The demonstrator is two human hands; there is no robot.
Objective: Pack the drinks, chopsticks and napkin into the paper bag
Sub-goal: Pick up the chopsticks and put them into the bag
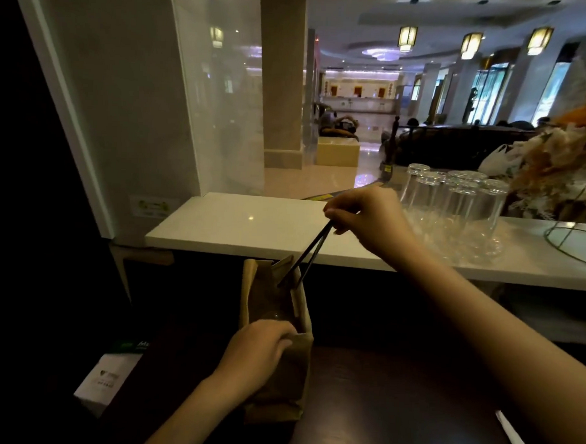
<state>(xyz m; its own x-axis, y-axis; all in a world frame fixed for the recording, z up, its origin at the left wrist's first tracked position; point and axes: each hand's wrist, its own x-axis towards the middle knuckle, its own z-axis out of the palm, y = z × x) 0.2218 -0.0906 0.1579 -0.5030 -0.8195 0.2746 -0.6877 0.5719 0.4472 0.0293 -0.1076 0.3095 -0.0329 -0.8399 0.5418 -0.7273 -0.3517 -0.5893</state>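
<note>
At frame centre, your right hand [361,214] pinches the chopsticks [308,255], tips inside the bag [278,327], while your left hand [257,353] grips its near rim.

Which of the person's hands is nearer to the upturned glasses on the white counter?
Right. The right hand, holding the chopsticks, is just left of the glasses at counter level. The left hand grips the bag rim well below, nearer the camera.
</note>
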